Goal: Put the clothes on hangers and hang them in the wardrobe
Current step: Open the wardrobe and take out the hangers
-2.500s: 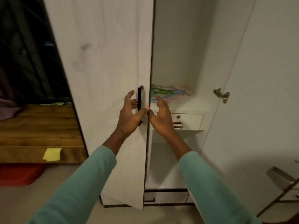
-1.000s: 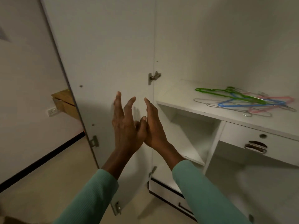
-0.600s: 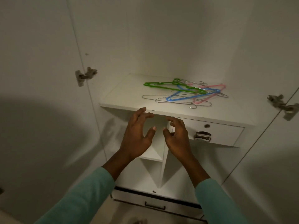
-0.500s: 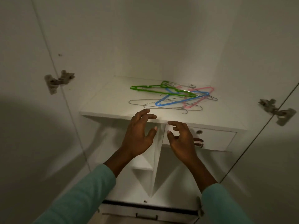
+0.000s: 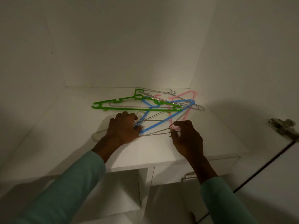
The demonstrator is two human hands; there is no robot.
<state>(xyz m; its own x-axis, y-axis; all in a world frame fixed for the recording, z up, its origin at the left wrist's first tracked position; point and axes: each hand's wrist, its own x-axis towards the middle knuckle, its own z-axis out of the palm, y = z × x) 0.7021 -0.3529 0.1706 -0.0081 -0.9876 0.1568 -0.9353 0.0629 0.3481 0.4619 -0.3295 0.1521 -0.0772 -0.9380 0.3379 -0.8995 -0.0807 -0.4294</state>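
Fingers of left hand (image 5: 123,128) and right hand (image 5: 187,139) clamp wire hanger (image 5: 155,134) tangled with blue hanger (image 5: 152,126).

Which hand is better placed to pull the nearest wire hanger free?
Likely right: the right hand pinches the wire hanger's free end; the left hand grips it and the blue hanger.

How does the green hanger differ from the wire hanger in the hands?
The green hanger is thick, notched plastic; the wire hanger is thin bare metal. The green hanger lies untouched farther back; the wire hanger is nearest, gripped by the left hand and pinched by the right hand. Both are on the shelf.
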